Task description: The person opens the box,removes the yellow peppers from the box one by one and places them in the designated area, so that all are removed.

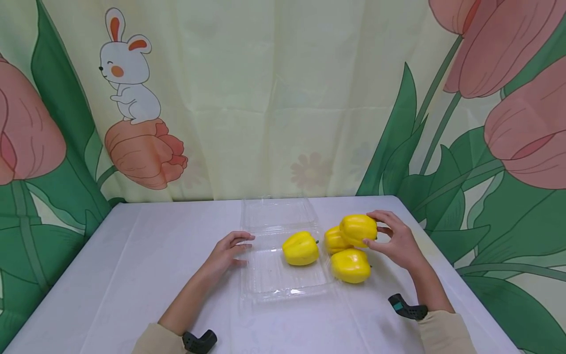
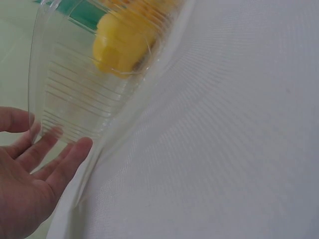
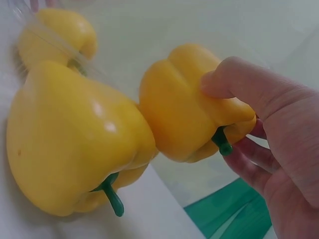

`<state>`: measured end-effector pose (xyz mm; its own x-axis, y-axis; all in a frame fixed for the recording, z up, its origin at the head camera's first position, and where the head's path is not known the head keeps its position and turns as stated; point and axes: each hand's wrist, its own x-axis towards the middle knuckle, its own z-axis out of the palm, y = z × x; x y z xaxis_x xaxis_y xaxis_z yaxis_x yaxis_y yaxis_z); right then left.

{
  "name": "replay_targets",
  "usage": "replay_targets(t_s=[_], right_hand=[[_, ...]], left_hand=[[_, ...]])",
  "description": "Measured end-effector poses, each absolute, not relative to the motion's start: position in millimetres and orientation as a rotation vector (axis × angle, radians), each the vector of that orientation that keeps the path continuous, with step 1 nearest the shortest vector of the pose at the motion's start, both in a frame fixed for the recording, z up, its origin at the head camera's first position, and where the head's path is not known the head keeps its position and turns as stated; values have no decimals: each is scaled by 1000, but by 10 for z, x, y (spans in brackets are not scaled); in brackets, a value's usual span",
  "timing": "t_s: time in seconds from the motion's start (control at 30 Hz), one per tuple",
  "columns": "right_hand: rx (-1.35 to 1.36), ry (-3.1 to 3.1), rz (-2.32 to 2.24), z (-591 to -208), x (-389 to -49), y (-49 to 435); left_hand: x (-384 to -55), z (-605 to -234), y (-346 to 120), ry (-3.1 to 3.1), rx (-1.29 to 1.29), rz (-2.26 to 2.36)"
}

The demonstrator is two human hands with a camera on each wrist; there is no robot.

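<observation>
My right hand [image 1: 396, 240] grips a yellow bell pepper [image 1: 358, 230] between thumb and fingers, above a second yellow bell pepper [image 1: 334, 241]. Another yellow bell pepper [image 1: 351, 266] lies on the table in front, its green stem showing in the right wrist view. One more yellow bell pepper [image 1: 300, 249] lies inside the clear plastic container [image 1: 265, 282], whose lid [image 1: 278, 212] is folded back. At the container's left edge rests my left hand [image 1: 227, 251], fingers loosely extended and holding no pepper. The left wrist view shows its fingertips [image 2: 79, 149] against the container's ribbed wall.
A white cloth covers the table [image 1: 146, 255]. Behind it hangs a curtain [image 1: 247, 98] printed with tulips and a rabbit. The loose peppers lie close beside the container's right wall.
</observation>
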<state>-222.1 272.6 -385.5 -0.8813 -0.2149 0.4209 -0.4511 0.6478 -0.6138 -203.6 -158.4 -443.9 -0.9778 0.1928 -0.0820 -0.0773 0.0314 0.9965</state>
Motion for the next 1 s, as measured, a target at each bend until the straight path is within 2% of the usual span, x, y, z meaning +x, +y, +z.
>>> replay_targets(t_s=[1.0], right_hand=[[510,-2554,1070,-3872,-2273,2863]], left_hand=[[-2058,-4483,-1610,2127,133,2031]])
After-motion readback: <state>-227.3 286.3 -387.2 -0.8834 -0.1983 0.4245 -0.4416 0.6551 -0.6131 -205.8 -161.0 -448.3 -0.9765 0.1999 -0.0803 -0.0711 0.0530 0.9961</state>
